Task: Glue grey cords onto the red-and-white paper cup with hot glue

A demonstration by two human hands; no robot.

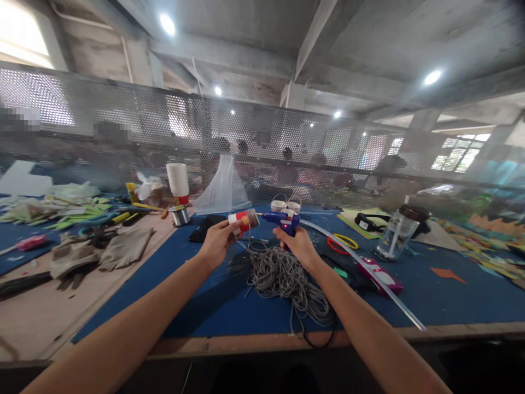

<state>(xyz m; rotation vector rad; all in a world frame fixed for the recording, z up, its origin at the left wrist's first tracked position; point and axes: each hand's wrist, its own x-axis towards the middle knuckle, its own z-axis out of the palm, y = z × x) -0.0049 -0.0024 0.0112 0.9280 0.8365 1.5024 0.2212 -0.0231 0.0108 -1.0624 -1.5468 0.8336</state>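
Observation:
My left hand (216, 242) is closed round a red and white paper cup (243, 220), tipped on its side. Grey cord is wound about the cup's right end, and a strand hangs from it toward a loose heap of grey cord (283, 273) on the blue mat. In my right hand (298, 243) is a blue hot glue gun (283, 220) with a small red light. Its nozzle points left and meets or nearly meets the corded end of the cup; I cannot tell which. A clear glue stick (361, 262) sticks out from the gun's back.
Stacked paper cups (178, 179) stand behind a wire spool (180, 215) at back left. Work gloves (125, 249) lie left. A clear tumbler (397, 232), a magenta box (379, 275) and coloured tape rolls (343, 243) are on the right. A perforated metal screen (262, 137) closes the back.

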